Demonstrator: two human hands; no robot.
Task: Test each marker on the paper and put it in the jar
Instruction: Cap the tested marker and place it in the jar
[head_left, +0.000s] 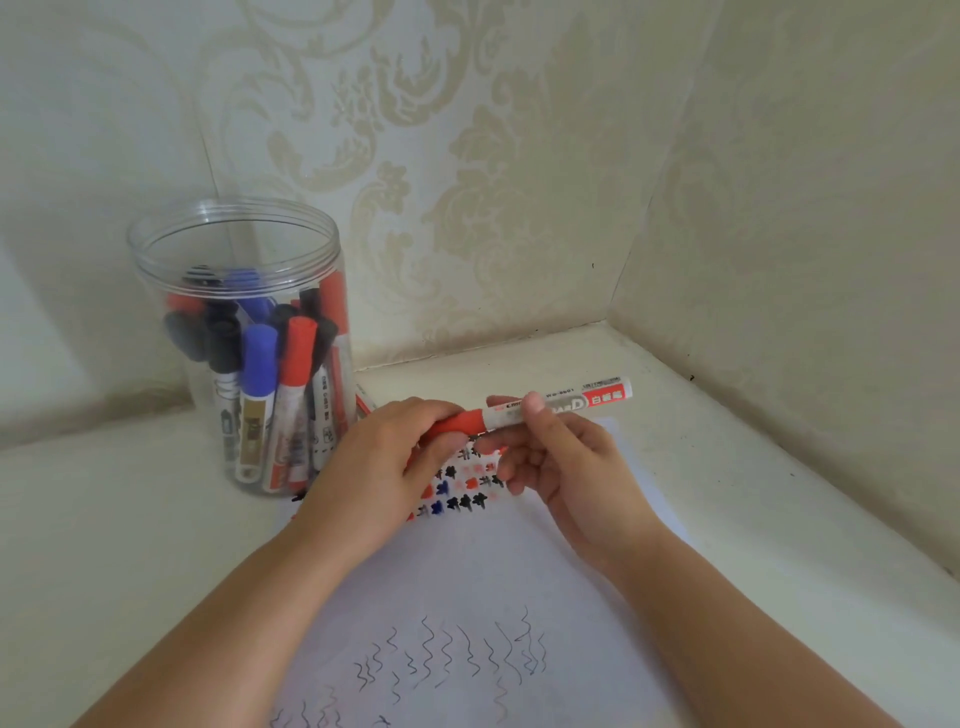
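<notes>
A red-capped white marker (566, 402) lies level in the air above the white paper (467, 566). My left hand (384, 467) grips its red cap (462, 422). My right hand (566, 467) pinches the white barrel just right of the cap. The cap is seated on the barrel. The paper carries rows of red, blue and black test marks under my hands and thin wavy lines nearer me. A clear plastic jar (236, 244) stands open at the left, holding several capped markers in red, blue and black.
The cream tabletop (753, 499) ends in a corner where two patterned walls meet, behind and to the right. A red marker end (363, 405) pokes out beside the jar's base.
</notes>
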